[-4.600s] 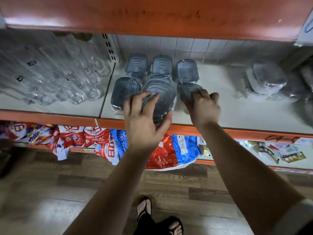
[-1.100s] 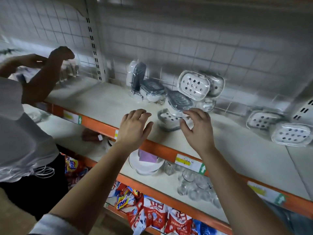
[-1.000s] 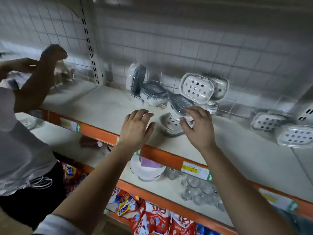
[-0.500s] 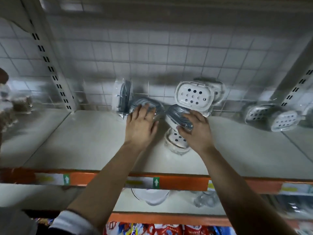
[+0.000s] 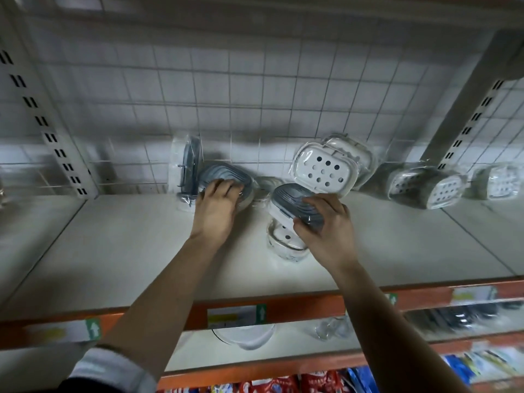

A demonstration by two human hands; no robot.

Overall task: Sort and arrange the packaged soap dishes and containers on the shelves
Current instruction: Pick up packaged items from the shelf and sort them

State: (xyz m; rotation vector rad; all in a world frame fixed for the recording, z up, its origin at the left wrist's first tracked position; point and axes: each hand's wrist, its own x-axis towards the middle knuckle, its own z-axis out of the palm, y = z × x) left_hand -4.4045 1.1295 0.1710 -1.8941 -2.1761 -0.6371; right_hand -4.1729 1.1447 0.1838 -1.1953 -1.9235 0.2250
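Observation:
My left hand [image 5: 217, 209] grips a wrapped grey-lidded soap dish [image 5: 226, 175] lying at the back of the white shelf [image 5: 127, 251]. My right hand [image 5: 326, 222] holds a second grey-lidded soap dish [image 5: 292, 199], tilted and lifted just above a white perforated dish [image 5: 283, 242] that lies on the shelf. Behind it a white soap dish with holes [image 5: 323, 171] leans upright against the tiled back wall. Another grey dish [image 5: 190, 165] stands on edge left of my left hand.
Two more wrapped perforated dishes [image 5: 425, 188] [image 5: 502, 182] lie at the back right. Slotted uprights [image 5: 48, 137] [image 5: 467, 117] flank the bay. The orange shelf edge [image 5: 297, 307] carries price labels; below it are glassware [image 5: 331, 330], a white bowl [image 5: 243, 338] and snack packets.
The view rose from the lower shelf to this one. Both hands reached to the back; the left closed on one grey dish and the right picked up and lifted the other.

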